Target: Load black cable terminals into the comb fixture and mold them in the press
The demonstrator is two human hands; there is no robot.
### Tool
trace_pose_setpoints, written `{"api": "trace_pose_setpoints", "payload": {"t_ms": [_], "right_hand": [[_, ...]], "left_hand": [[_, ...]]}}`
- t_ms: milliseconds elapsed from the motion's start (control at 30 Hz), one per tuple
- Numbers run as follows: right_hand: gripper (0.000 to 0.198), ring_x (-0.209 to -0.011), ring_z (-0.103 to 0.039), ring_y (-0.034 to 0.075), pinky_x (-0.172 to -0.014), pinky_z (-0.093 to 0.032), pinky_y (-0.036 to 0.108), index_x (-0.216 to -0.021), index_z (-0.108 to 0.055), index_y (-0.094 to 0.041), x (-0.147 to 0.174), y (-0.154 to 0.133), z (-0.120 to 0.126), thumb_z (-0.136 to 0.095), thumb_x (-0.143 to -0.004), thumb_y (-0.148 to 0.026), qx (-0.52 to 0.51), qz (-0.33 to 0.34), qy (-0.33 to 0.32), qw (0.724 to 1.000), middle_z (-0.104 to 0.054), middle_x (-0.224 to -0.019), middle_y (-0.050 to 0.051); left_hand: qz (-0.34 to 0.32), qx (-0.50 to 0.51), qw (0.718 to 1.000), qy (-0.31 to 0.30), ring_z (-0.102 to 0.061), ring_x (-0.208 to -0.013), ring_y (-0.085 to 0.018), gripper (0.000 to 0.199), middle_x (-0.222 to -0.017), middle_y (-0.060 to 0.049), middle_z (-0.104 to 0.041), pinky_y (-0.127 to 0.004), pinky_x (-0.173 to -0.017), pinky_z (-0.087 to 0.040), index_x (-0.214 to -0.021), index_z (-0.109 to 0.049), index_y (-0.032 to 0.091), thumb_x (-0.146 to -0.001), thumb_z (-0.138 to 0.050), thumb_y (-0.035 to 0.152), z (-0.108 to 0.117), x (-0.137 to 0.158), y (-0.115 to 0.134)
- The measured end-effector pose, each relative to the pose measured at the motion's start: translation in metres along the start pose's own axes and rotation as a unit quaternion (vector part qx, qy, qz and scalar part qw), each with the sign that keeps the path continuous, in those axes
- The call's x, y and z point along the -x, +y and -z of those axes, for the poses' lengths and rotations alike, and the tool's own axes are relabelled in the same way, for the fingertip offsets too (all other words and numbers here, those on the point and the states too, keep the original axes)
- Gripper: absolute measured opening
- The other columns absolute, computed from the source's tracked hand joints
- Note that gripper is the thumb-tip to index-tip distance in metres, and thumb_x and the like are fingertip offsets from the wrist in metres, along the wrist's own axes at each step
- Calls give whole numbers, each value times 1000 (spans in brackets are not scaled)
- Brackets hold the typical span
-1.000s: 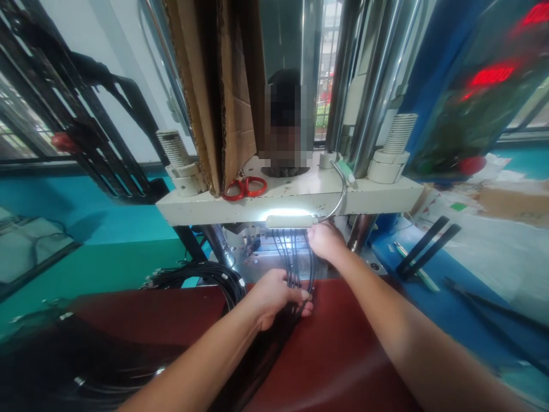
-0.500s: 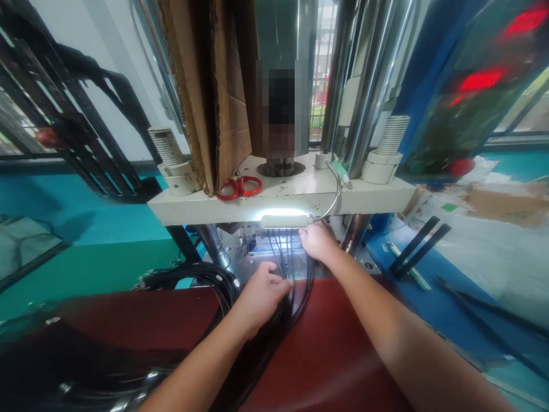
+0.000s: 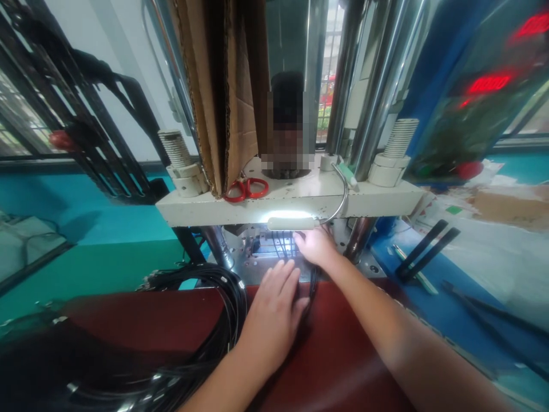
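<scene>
My left hand [image 3: 277, 306] lies over black cables [image 3: 312, 283] at the front edge of the press, its fingers stretched forward and the thumb apart. My right hand [image 3: 318, 246] reaches under the upper plate, beside the lit metal mould [image 3: 270, 246]. Its thumb side points left at the thin cable ends [image 3: 281, 243], with fingers apart as far as they show; the lamp hides some of them. A small lit lamp [image 3: 291, 224] hangs just above that hand. To the left of my left hand, a large bundle of black cables [image 3: 234, 286] curves over the dark red surface [image 3: 343, 343].
Red-handled scissors [image 3: 246, 189] and cardboard [image 3: 240, 114] rest on the cream press plate [image 3: 206, 212]. Shiny columns [image 3: 373, 97] rise behind. At right are a blue table [image 3: 386, 246] with two dark bars [image 3: 429, 247] and a control panel [image 3: 463, 109] with red displays.
My left hand has opened from a curled grip on the cables and now lies flatter over them. My right hand has shifted slightly left, towards the cable ends. The view has moved a little.
</scene>
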State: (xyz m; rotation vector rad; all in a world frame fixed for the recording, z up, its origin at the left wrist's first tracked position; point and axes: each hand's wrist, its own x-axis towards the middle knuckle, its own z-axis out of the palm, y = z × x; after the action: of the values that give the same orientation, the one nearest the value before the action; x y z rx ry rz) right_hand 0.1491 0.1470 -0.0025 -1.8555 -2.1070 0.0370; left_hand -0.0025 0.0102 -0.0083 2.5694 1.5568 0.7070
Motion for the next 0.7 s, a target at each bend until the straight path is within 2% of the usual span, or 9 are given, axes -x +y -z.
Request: {"api": "trace_pose_setpoints", "payload": {"t_ms": [100,167,333,533,700], "right_hand": [[41,-118,-41,30,-97,-27,43,-113,-67,-27,1,-3,-1,-39,-90,-45,9,7,-2,1000,-57,-124,10],[39,-118,-42,30,-96,-28,43,-109,-68,-24,0,-3,-2,-40,-89,-41,16,10,-7,1000,-58,-121,11],[35,-116,-44,30,-96,-28,42,-101,-71,-22,-2,-2,-2,-42,-86,-36,28,15,-10,999,-61,-116,12],[42,-117,-44,29,-97,-28,41,-107,-69,-23,1,-11,0,-39,-89,-46,32,26,6,999,-60,-119,11],[37,-114,-47,31,-97,-26,45,-105,-69,-23,3,-17,-2,-42,-87,-40,41,49,9,998,-63,-116,11]], "left_hand": [[-54,-42,997,-36,-31,-138,-26,49,-147,-8,-40,-51,-112,-30,-137,-42,18,-90,-48,32,1,2,2],[-66,-54,995,-50,-34,-136,-27,51,-145,-8,-42,-52,-112,-31,-135,-44,16,-89,-51,36,2,2,2],[-45,-62,996,-49,-37,-135,-26,48,-143,-7,-45,-51,-113,-30,-133,-48,16,-90,-48,38,-1,4,-3],[-39,-67,996,-45,-37,-135,-26,47,-144,-7,-43,-50,-113,-31,-132,-48,15,-90,-48,37,-5,6,-4],[-40,-61,996,-49,-38,-134,-27,46,-143,-8,-45,-51,-111,-33,-131,-49,16,-90,-50,35,-2,4,-4]]}}
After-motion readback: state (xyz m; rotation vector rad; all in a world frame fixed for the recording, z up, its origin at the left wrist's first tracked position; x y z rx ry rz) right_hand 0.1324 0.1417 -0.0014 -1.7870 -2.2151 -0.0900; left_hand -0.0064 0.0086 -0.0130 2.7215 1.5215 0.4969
